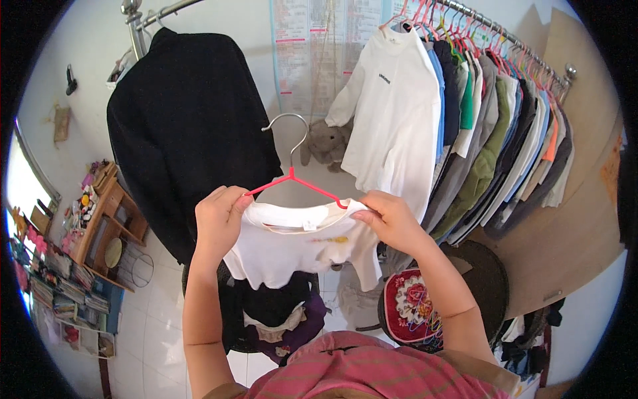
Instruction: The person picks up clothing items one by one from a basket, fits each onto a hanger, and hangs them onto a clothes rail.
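A white short-sleeved shirt (299,249) with a small yellowish print hangs between my two hands, on a pink clothes hanger (291,174) with a metal hook. My left hand (222,214) pinches the shirt's collar and shoulder at the left end of the hanger. With thumb and fingers, my right hand (391,219) grips the opposite shoulder near the hanger's other arm. The hanger's hook points up and touches no rail. Inside the neckline a small white label shows. Much of each hanger arm's end is hidden by cloth and fingers.
A metal clothes rail (498,30) at the right holds several garments, a white long-sleeved shirt (394,99) foremost. A black jacket (189,114) hangs at the left. Below are piled clothes (284,319) and a red floral cushion (398,299) with loose hangers on it. A wooden desk (99,214) stands far left.
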A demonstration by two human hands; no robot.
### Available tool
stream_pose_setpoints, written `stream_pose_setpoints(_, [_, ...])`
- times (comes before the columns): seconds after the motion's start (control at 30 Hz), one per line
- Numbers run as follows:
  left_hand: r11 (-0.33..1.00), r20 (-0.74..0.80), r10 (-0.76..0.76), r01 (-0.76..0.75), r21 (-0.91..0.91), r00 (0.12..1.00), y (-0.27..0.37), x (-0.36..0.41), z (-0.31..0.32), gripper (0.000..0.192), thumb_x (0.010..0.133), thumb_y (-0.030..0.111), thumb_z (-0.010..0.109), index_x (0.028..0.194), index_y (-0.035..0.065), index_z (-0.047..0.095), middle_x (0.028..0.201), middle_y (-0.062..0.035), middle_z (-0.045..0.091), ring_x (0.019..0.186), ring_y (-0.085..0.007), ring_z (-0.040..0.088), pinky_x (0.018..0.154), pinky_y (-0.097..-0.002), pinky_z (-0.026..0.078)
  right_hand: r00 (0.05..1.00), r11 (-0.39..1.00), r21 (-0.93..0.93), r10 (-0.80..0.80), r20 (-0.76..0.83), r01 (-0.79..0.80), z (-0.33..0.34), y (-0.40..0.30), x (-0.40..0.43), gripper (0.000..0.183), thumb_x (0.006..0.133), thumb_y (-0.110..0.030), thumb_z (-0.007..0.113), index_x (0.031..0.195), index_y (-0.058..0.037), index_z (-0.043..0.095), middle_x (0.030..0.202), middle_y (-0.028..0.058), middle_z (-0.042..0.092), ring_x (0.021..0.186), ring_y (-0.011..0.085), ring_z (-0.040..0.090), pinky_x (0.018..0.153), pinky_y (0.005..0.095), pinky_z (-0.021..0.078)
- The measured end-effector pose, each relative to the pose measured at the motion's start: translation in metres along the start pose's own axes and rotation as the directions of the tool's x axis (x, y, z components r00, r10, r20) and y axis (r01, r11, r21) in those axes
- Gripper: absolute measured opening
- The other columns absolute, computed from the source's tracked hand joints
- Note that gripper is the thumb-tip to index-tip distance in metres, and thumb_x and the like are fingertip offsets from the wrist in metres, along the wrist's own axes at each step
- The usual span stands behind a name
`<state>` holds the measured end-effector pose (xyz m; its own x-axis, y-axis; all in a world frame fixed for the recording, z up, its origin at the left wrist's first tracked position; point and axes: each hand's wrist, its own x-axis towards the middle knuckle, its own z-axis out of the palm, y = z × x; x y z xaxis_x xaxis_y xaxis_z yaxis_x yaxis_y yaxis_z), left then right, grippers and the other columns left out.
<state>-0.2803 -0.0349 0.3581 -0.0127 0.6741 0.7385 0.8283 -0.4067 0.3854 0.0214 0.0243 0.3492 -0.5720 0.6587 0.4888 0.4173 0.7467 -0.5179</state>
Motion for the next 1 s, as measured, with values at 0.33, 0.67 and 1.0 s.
stream_pose_setpoints(0.33, [0.787, 0.237, -0.273, 0.358, -0.503, 0.932, -0.023, 0.037, 0.014, 0.027, 0.078, 0.012, 0.068, 0.1, -0.0027, 0.062, 0.083, -0.0054, 0.066, 0.077, -0.0127, 0.059, 0.072, -0.0273, 0.048, 0.79, 0.998, -0.005, 0.05, -0.611, -0.067, -0.089, 0.002, 0.007, 0.021, 0.091, -0.021, 0.056, 0.089, 0.0001, 0.059, 0.061, 0.0105, 0.053, 0.059, 0.0104, 0.049, 0.055, 0.0285, 0.0421])
stream_pose_setpoints(0.67, [0.935, -0.112, -0.142, 0.097, -0.34, 0.984, -0.034, 0.164, 0.092, 0.037, 0.079, 0.014, 0.063, 0.113, 0.0042, 0.056, 0.098, -0.0166, 0.065, 0.09, -0.0289, 0.063, 0.079, -0.0347, 0.047, 0.578, 0.77, -0.581, -0.356, -0.735, -0.264, -0.188, -0.017, 0.154, 0.025, 0.091, -0.033, 0.049, 0.099, -0.015, 0.065, 0.079, 0.0142, 0.065, 0.076, 0.0353, 0.063, 0.066, 0.0456, 0.0481])
stream_pose_setpoints(1.0, [0.953, 0.192, -0.119, 0.166, -0.253, 0.974, 0.018, 0.155, 0.149, 0.044, 0.08, 0.008, 0.061, 0.123, 0.0137, 0.052, 0.102, -0.0103, 0.064, 0.085, -0.0237, 0.064, 0.076, -0.0341, 0.048, 0.729, 0.614, -0.579, -0.008, -0.684, -0.536, -0.159, -0.009, 0.191, 0.029, 0.087, -0.027, 0.049, 0.11, -0.0179, 0.063, 0.093, 0.0164, 0.066, 0.087, 0.0365, 0.063, 0.076, 0.0475, 0.0485])
